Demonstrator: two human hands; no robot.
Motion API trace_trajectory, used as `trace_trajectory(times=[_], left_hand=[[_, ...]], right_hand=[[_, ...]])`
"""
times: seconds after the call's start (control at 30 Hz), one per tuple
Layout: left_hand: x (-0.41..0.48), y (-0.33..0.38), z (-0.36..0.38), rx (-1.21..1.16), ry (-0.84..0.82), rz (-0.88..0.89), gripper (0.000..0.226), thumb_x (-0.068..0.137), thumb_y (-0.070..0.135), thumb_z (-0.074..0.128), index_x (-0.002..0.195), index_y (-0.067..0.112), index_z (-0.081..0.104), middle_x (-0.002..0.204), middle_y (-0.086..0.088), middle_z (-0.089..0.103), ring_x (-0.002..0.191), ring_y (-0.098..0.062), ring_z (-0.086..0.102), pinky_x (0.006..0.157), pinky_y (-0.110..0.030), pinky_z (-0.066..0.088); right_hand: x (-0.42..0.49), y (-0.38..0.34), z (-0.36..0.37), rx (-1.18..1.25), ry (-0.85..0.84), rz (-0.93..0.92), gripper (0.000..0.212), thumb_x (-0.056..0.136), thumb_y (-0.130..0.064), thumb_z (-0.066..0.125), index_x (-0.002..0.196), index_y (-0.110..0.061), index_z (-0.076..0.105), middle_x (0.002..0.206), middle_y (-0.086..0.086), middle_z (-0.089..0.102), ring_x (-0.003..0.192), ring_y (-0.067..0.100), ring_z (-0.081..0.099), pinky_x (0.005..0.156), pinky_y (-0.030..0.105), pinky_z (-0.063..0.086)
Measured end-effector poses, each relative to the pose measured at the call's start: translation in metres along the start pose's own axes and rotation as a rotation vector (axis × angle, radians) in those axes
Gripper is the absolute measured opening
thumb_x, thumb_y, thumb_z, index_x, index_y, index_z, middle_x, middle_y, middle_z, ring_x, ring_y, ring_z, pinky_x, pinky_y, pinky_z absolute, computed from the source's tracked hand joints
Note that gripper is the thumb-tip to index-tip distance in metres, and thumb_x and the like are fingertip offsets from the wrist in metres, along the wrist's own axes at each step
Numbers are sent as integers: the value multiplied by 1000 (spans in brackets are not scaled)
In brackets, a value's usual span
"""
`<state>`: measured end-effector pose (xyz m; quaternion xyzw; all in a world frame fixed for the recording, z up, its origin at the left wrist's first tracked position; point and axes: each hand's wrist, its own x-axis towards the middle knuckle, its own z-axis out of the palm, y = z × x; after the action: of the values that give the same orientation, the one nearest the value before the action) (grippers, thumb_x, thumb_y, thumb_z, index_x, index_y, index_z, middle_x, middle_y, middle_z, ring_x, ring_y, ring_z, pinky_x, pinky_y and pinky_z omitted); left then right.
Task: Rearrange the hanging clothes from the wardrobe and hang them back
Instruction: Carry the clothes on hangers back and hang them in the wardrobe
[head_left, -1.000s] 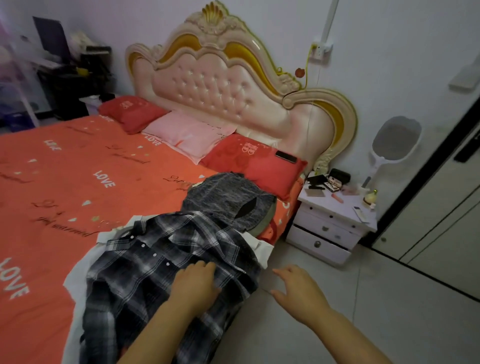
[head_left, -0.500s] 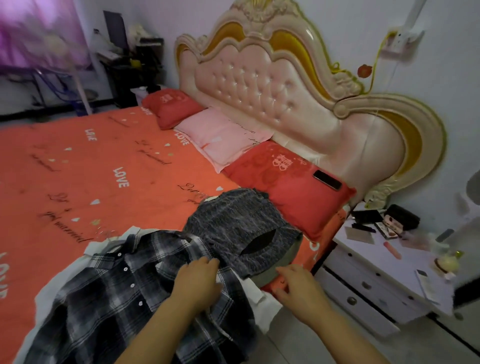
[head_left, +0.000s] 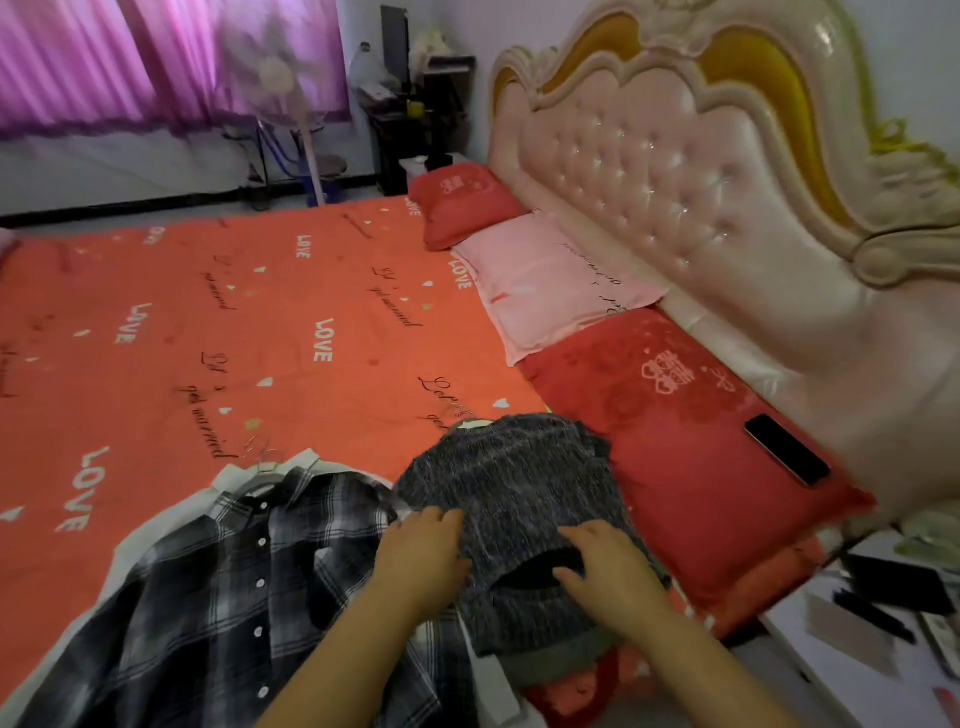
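Orange-sheeted bed (head_left: 260, 322): I find the grey knit top (head_left: 519, 478) lying lengthwise away from me. My left hand (head_left: 421, 556) and right hand (head_left: 608, 569) rest flat-fingered on its near end, equally close.

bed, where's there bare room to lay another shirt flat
The orange bedspread is bare from the plaid shirt and grey knit top up to the far edge, left of the pillows. The near corner is crowded with both garments; the nightstand is cluttered.
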<state>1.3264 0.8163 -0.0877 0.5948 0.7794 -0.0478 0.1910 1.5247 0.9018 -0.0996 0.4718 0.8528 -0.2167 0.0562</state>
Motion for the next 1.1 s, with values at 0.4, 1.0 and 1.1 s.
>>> trace_trajectory(times=[0.4, 1.0, 1.1], left_hand=[[134, -14, -11, -134, 39, -116, 56, 97, 38, 44, 144, 19, 23, 143, -6, 35, 129, -28, 36, 105, -43, 31], [363, -89, 110, -235, 77, -379, 72, 90, 55, 45, 146, 20, 15, 149, -4, 27, 135, -25, 25, 110, -42, 22], [395, -104, 148, -218, 30, -392, 84, 86, 64, 43, 147, 19, 9, 151, -4, 23, 137, -25, 22, 111, -45, 18]], right_hand=[[146, 26, -28, -81, -149, -82, 55, 93, -41, 50, 143, -24, 35, 140, 0, 39, 128, 17, 38, 104, 30, 35], [453, 61, 80, -270, -312, -380, 74, 88, -48, 56, 147, -17, 24, 143, 6, 37, 130, 26, 36, 107, 37, 33], [486, 69, 115, -320, -282, -411, 91, 82, -58, 59, 149, -18, 12, 149, 5, 28, 135, 25, 28, 110, 39, 26]])
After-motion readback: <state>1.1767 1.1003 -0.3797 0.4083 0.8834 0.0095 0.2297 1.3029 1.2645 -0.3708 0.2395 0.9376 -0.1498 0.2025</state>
